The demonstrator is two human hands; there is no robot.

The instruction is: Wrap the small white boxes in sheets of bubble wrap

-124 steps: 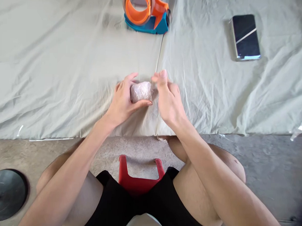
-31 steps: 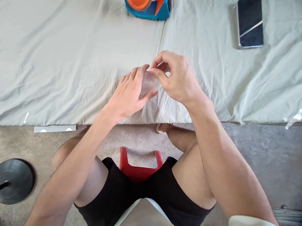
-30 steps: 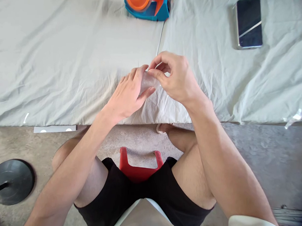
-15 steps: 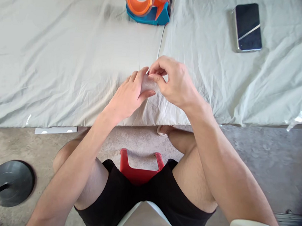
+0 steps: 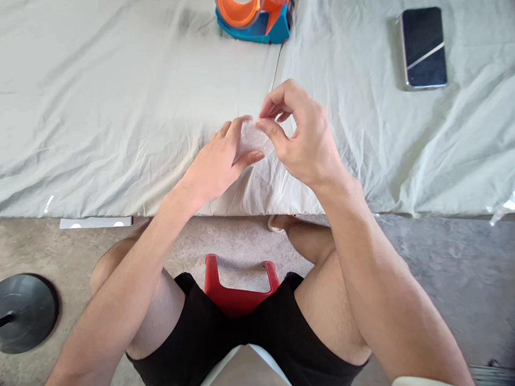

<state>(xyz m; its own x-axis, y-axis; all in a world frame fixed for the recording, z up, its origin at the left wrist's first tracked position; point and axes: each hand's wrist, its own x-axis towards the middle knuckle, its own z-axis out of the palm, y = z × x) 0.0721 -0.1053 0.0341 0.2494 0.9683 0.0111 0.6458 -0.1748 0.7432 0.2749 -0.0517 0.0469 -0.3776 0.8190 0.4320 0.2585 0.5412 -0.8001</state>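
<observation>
A small, clear, bubble-textured plastic piece [image 5: 254, 140] is between my hands, above the front part of the cloth-covered table. My left hand [image 5: 218, 160] holds it from the left, with the thumb along its near side and the fingers at its far side. My right hand [image 5: 302, 135] pinches its upper right edge between thumb and forefinger. Whether anything lies inside the plastic I cannot tell.
An orange and blue tape dispenser [image 5: 268, 28] stands at the table's far side. A black phone-like item [image 5: 424, 46] lies at the far right. Below are a red stool [image 5: 236, 297] and a round black base [image 5: 19, 313].
My right hand has moved slightly up and to the right. My left hand has shifted a little left, and more of the clear plastic shows between them.
</observation>
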